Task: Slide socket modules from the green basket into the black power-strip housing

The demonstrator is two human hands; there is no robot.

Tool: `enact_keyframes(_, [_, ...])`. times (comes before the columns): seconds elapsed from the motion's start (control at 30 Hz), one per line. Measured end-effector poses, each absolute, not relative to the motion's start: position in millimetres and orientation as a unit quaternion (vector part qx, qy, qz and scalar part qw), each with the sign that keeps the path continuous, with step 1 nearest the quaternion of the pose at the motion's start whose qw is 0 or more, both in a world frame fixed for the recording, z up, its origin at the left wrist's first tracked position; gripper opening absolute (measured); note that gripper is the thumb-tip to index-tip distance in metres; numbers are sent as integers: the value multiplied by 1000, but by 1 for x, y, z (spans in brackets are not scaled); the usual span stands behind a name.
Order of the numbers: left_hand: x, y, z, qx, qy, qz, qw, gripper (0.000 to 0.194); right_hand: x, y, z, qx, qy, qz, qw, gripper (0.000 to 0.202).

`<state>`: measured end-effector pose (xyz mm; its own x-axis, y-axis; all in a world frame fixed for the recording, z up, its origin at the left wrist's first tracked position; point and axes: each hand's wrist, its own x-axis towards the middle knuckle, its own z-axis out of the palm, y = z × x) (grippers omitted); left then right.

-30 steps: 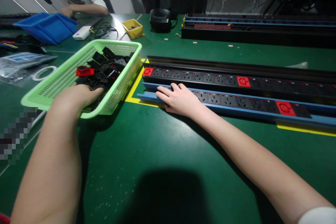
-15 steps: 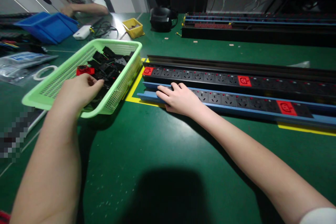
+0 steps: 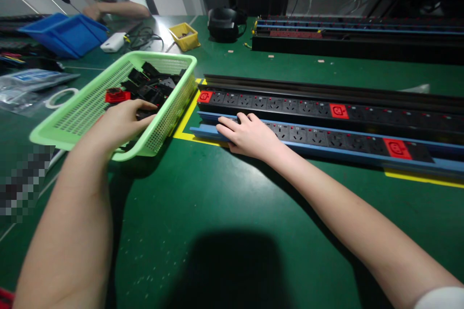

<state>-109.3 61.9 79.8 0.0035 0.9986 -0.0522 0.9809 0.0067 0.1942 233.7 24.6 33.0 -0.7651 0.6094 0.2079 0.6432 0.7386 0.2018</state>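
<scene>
My left hand (image 3: 125, 119) reaches into a light green plastic basket (image 3: 60, 137), its thumb and forefinger apart above the black socket modules (image 3: 154, 88) heaped there. Its other fingers are partly hidden. A red socket module (image 3: 117, 96) lies just beyond the knuckles. Over the left end of a blue-railed power strip (image 3: 313, 136) lies my right hand (image 3: 250, 136), fingers spread across the black sockets and thumb at the near edge. Behind it runs a black-railed power strip (image 3: 282, 104) with black and red sockets.
Farther back are a yellow bin (image 3: 184, 37), a black headset-like object (image 3: 225, 24) and more strips (image 3: 348, 48). On the left are a blue bin (image 3: 67, 36), a tape roll (image 3: 61, 98) and plastic bags (image 3: 31, 88). A person's forearm (image 3: 121, 9) shows behind them.
My left hand has moved slightly right inside the basket, and its thumb and forefinger have spread apart. My right hand stays on the blue-railed strip.
</scene>
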Motion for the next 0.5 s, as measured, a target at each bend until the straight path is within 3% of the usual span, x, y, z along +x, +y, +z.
enact_keyframes(0.13, [-101,53,87,644,754,107,73,50,234,25,33,-338,-929,-135,66,42])
enact_keyframes(0.27, [-107,53,85,605,777,160,67,56,234,25,32,-338,-929,-136,67,41])
enact_keyframes(0.37, [-114,60,83,547,782,254,158,62,234,25,33,-336,-929,-139,65,41])
enact_keyframes(0.5, [-115,63,95,438,709,441,334,54,234,25,32,-337,-929,-140,67,41])
